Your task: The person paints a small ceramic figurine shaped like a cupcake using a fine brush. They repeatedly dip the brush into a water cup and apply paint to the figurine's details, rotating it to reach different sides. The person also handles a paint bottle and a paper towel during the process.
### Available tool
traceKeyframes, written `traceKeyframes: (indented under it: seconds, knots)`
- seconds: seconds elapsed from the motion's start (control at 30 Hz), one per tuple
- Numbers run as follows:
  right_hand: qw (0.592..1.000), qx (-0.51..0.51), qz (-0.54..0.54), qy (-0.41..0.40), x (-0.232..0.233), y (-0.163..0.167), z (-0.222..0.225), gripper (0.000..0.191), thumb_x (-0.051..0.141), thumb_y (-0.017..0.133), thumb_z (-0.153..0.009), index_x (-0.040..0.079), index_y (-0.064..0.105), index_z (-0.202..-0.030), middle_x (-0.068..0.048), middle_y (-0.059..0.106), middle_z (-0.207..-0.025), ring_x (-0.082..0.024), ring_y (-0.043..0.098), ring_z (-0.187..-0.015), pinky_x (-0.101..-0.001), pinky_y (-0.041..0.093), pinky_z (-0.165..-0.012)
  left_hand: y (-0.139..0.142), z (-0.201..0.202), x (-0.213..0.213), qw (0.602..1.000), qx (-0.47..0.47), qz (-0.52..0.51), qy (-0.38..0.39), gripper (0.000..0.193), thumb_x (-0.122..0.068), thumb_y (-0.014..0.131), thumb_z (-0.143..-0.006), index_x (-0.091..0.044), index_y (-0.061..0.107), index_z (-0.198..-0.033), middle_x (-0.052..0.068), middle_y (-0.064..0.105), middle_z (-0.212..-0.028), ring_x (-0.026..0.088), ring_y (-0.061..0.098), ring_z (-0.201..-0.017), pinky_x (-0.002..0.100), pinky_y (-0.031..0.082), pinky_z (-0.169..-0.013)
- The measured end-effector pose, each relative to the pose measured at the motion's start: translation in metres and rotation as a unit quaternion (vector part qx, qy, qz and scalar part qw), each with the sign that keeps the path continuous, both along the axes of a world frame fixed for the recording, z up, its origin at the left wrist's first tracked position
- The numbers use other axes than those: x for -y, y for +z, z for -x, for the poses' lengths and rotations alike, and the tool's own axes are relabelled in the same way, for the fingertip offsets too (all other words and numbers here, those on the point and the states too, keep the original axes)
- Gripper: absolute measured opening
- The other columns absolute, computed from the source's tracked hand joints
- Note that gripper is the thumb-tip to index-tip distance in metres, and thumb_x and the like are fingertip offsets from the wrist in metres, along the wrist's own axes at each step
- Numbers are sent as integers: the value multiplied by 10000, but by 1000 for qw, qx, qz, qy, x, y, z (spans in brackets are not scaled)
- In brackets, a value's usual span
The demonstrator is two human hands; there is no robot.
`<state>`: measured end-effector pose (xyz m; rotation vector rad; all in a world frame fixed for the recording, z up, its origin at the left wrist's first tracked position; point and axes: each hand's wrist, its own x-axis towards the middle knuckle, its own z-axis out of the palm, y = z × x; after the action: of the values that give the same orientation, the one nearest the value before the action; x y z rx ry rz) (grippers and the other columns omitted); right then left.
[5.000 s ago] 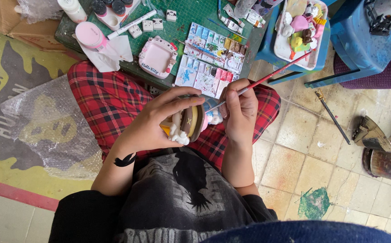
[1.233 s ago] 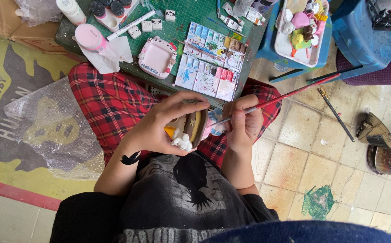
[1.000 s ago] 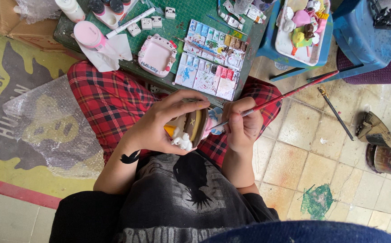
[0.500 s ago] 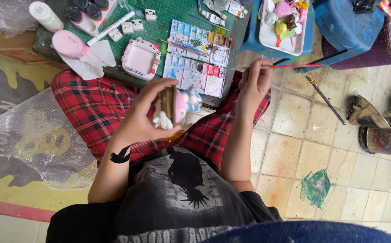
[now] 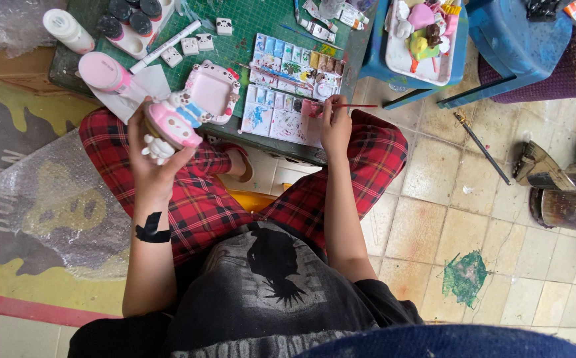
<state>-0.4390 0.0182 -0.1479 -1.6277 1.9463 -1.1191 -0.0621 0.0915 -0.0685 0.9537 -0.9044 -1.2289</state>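
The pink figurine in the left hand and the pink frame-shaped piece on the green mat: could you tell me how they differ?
The pink figurine is rounded and lifted in the left hand; the frame-shaped piece is flat, squarish and lies on the green mat. The figurine has a blue part; the frame is pink with white trim. Both are pink painted craft pieces.

A hobby painting corner in a home: a low desk (image 5: 361,40) with a green cutting mat (image 5: 261,20), a watercolour palette (image 5: 294,86), paint bottles (image 5: 125,16), figurines on a tray (image 5: 400,59), and a paint-stained tiled floor (image 5: 463,275).
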Motion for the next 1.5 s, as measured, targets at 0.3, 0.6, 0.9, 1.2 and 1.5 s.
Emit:
traceKeyframes:
  seconds: [0.3,0.6,0.9,1.2,1.5]
  knots:
    - [992,-118,-54,-1,21,18,-1,144,222,638,-1026,89,613,-1076,-130,736,-825,-292,695,-674,-415,501,-593,7,-25,10,988,-79,8,132,869,-127,841,-904,-55,323,-1598,116,474,-1505,257,514,-1307,399,491,-1072]
    - [982,149,27,113,164,98,47,148,183,591,-1102,45,540,-1107,-66,733,-863,-88,568,-538,-246,423,-465,15,-40,25,985,-54,48,159,918,-4,842,-873,-29,316,-1625,120,437,-1596,238,478,-1477,400,462,-1239]
    - [990,48,127,25,273,158,32,153,212,583,-1073,64,542,-1064,-80,784,-819,-157,647,-564,-300,498,-516,0,-65,-5,977,-57,65,196,904,25,810,-859,-26,317,-1615,138,432,-1566,292,503,-1453,494,543,-1146]
    - [993,-117,-33,14,283,145,32,134,229,727,-915,96,740,-909,-43,774,-802,-227,749,-723,-343,586,-699,-36,-72,-37,965,-48,37,254,914,56,795,-852,-27,320,-1628,141,425,-1565,291,516,-1430,515,528,-1128]
    - [975,-210,0,71,280,151,70,164,163,847,-844,50,731,-871,-86,767,-804,-197,746,-728,-338,587,-699,-42,-86,-38,961,1,32,273,926,4,857,-831,-57,340,-1596,92,416,-1561,253,486,-1443,448,495,-1173]
